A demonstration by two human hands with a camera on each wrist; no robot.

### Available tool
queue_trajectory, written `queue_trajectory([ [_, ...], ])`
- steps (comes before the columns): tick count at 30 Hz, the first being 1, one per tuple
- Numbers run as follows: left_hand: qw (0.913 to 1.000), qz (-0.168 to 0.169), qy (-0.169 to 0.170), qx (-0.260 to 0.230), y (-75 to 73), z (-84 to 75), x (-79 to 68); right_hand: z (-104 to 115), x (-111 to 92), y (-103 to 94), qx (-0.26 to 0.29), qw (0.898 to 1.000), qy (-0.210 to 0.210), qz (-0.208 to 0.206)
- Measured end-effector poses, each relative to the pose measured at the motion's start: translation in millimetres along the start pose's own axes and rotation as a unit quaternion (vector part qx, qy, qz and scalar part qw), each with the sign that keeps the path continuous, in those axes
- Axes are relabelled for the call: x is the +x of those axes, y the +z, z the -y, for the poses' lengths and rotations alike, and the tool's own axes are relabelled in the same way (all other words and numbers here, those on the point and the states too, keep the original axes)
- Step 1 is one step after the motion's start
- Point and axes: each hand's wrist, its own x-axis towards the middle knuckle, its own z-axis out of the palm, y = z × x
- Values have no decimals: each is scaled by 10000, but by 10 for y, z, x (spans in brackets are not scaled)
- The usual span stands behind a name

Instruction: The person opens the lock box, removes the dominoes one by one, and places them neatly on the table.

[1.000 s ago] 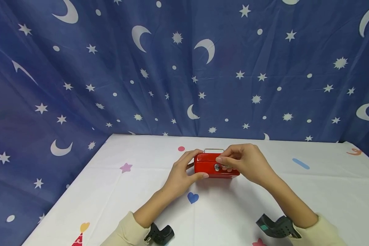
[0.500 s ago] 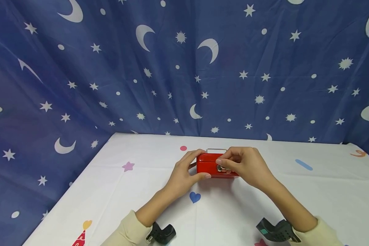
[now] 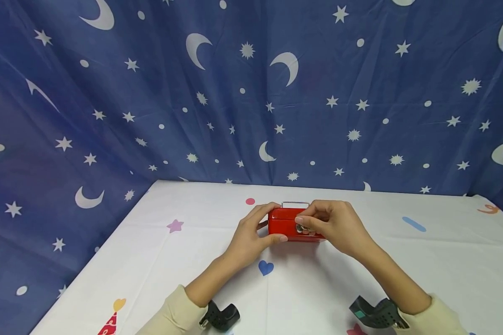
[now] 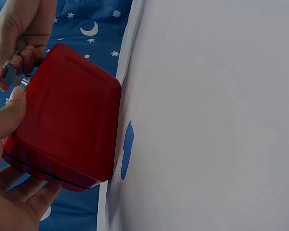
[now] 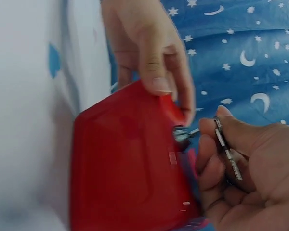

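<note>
A small red metal cash box (image 3: 282,227) with a wire handle (image 3: 295,202) on its lid stands on the white tablecloth, lid down. My left hand (image 3: 248,238) grips its left end, thumb on the front and fingers behind, as the left wrist view shows. At the front lock (image 5: 181,133), my right hand (image 3: 339,227) pinches a key between thumb and forefinger, its shaft (image 5: 194,131) reaching the lock. A second silver key (image 5: 227,150) lies against the curled fingers in the right wrist view. How deep the first key sits is hidden.
The tablecloth (image 3: 184,270) is printed with flat shapes, among them a blue heart (image 3: 266,268). Behind the table hangs a blue curtain (image 3: 234,116) with moons and stars. Black camera mounts (image 3: 379,312) sit at both wrists.
My right hand has shifted slightly down and closer to the lock since the first frame, covering more of it. The left hand keeps its grip; the whole view has shifted slightly.
</note>
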Motion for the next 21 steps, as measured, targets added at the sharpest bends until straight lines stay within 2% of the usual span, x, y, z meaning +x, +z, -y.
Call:
queue_trajectory([
  [10, 10000, -10, 21, -52, 0, -8, 3, -40, 0, 22, -244, 9995, -201, -60],
  [17, 9999, 56, -5, -85, 1, 4, 2, -55, -1, -26, -355, 9987, -244, 277],
  [21, 10000, 60, 33, -49, -6, 6, 9, -53, -1, -50, -323, 9975, -425, 459],
])
